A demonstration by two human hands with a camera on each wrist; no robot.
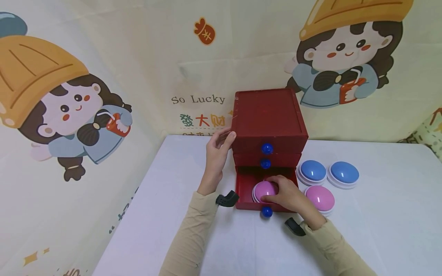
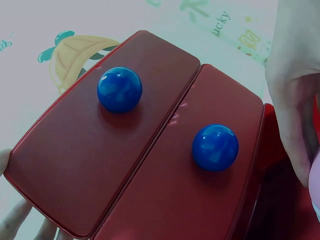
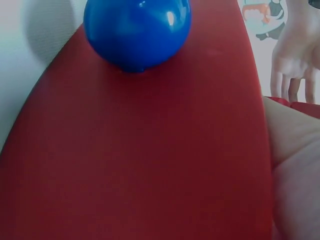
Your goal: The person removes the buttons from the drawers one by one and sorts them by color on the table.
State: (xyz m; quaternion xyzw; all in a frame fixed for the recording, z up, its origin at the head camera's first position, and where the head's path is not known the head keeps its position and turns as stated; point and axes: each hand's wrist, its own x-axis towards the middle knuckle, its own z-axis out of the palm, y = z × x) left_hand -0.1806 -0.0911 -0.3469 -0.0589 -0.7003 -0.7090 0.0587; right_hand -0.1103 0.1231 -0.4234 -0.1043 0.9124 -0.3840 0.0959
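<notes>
A dark red drawer cabinet [image 1: 269, 115] with round blue knobs stands on the table, its bottom drawer [image 1: 244, 188] pulled out. Inside that drawer, toward the front, is a pink dome-topped button [image 1: 264, 190] with a white base. My right hand [image 1: 288, 193] pinches this button between thumb and fingers. Against the cabinet's left side rests my left hand [image 1: 217, 153], its fingers extended. In the left wrist view, two upper drawer fronts show with a blue knob [image 2: 120, 90] on each. The open drawer's front and knob [image 3: 137, 30] fill most of the right wrist view.
Right of the cabinet, two blue buttons [image 1: 313, 170] and another pink button [image 1: 320, 198] sit on the white table [image 1: 390, 207]. A cloth backdrop [image 1: 152, 65] with cartoon figures hangs behind the cabinet and along the left.
</notes>
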